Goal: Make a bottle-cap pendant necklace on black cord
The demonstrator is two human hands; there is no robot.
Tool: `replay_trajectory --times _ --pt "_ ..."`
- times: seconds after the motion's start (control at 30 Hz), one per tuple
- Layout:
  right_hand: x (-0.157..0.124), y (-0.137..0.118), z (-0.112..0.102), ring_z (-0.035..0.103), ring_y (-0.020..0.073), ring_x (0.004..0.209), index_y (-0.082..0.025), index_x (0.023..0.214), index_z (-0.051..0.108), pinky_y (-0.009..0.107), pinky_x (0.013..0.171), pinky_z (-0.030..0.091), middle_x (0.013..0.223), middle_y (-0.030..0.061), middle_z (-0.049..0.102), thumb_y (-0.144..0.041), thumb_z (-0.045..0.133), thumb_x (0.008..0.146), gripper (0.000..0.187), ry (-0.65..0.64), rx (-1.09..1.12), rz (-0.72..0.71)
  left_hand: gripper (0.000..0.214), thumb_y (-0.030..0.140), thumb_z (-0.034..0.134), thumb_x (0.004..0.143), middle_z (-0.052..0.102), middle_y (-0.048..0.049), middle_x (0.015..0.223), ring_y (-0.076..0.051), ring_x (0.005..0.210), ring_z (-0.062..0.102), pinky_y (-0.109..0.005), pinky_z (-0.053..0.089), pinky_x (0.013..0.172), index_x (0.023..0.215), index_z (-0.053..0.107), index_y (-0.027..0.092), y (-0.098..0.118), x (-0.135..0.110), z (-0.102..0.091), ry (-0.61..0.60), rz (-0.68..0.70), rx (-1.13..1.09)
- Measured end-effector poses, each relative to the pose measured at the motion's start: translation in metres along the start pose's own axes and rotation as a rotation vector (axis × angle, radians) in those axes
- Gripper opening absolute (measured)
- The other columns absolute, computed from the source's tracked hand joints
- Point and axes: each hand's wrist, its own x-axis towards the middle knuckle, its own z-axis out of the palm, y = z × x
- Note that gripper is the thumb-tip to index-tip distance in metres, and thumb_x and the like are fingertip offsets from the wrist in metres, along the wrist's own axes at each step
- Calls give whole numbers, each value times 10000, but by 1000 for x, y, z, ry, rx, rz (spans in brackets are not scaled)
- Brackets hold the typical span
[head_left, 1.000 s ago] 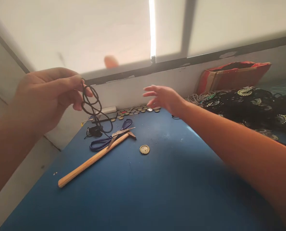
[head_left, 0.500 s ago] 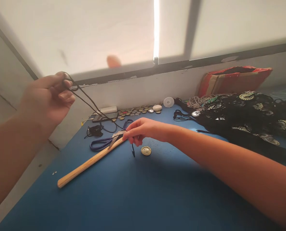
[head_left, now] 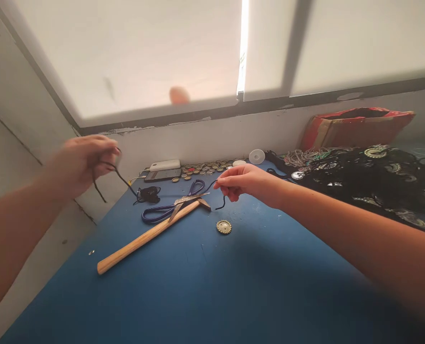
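Note:
A black cord [head_left: 121,177] is pinched in my left hand [head_left: 85,165], raised at the left above the table; a loose end dangles below the fingers. My right hand [head_left: 239,181] pinches a dark cord too, its short end hanging just above the blue tabletop. Between the hands the cord sags, and whether it is one piece I cannot tell. Below my right hand a round, gold-rimmed button [head_left: 224,227] with holes lies flat. Left of that hand, blue-handled scissors [head_left: 158,213] rest across a hammer [head_left: 148,239] with a wooden handle.
A small black cord bundle [head_left: 149,194] lies near a dark phone [head_left: 163,175] and a white device [head_left: 165,165]. Several round buttons [head_left: 208,167] line the wall beside a white spool [head_left: 257,156]. At right sits a black heap with metal discs [head_left: 363,174], before a red box [head_left: 359,128].
The cord has slackened from a taut double line to a drooping curve, one end now hanging from my left hand. My right hand has moved right, off the hammer, uncovering its head.

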Motion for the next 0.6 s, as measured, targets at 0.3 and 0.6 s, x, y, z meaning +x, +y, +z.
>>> replay_trajectory --times 0.3,0.6 --pt "-20 -19 33 562 94 582 -130 809 704 230 565 452 687 21 633 -275 623 810 166 92 -122 -126 355 537 598 804 720 -47 954 -215 934 640 -294 503 785 889 691 205 35 -49 100 -639 77 -250" --pt "-32 -5 28 569 95 566 -134 807 676 240 592 484 673 18 630 -238 654 781 109 196 23 9 264 453 699 731 384 56 508 -70 448 284 -225 224 428 709 652 195 29 -56 126 -708 -21 -198"
